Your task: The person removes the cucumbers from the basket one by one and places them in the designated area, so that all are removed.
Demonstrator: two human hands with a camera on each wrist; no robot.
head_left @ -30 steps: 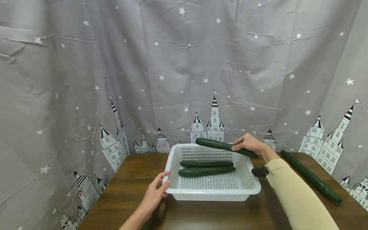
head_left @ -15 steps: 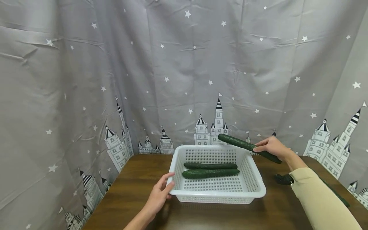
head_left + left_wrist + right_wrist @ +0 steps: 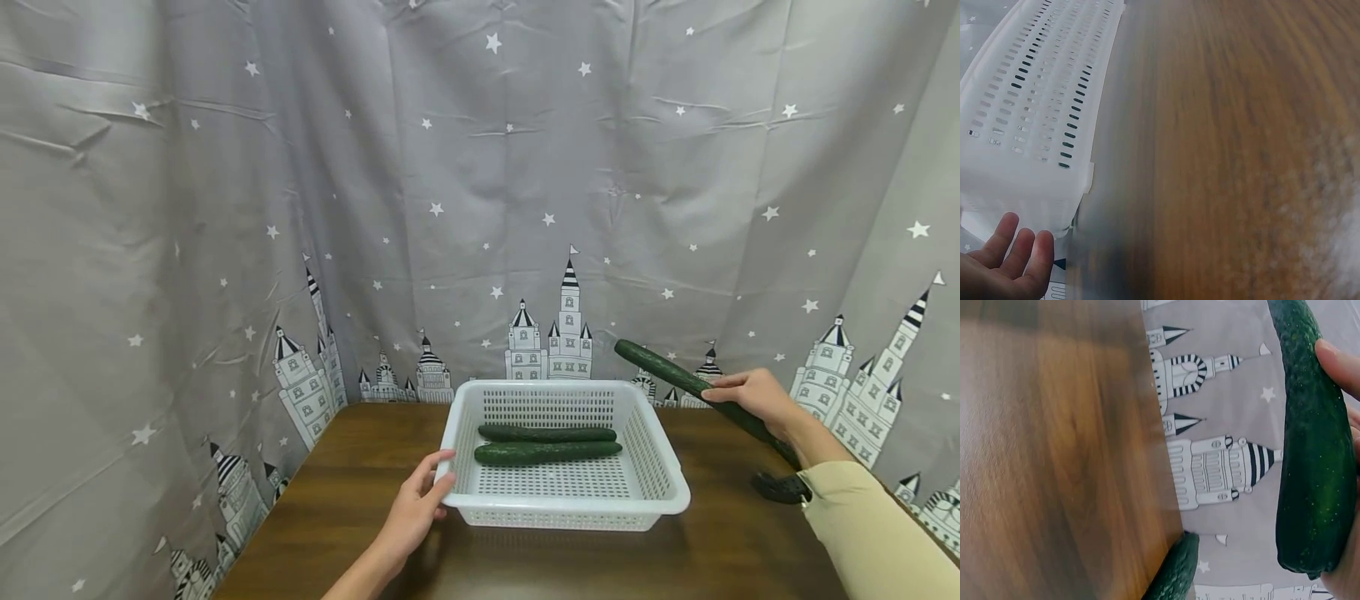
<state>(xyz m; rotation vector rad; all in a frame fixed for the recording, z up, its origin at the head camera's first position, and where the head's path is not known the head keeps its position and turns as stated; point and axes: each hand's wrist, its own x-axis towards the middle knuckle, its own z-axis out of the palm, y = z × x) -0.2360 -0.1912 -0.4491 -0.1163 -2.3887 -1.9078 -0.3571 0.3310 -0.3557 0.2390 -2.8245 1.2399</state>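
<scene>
My right hand (image 3: 765, 402) pinches a long dark green cucumber (image 3: 667, 368) between thumb and fingers. It is held in the air to the right of a white plastic basket (image 3: 570, 503), its far end tilted up. The right wrist view shows this cucumber (image 3: 1316, 469) close up, with the thumb against it. My left hand (image 3: 415, 508) grips the left rim of the basket, thumb near the top edge. In the left wrist view, its fingers (image 3: 1019, 253) are by the slotted wall. Inside the basket two cucumbers (image 3: 547, 453) lie side by side.
Another cucumber (image 3: 1175, 572) lies on the table near its edge in the right wrist view; my right arm hides it in the head view. The wooden table (image 3: 360, 458) ends at a grey curtain (image 3: 480, 208) printed with castles and stars. A black device (image 3: 780, 487) is at my right wrist.
My right hand has carried the cucumber rightward from over the basket, and its tilt is steeper. My arm now covers the cucumber on the table. The left hand stays on the rim.
</scene>
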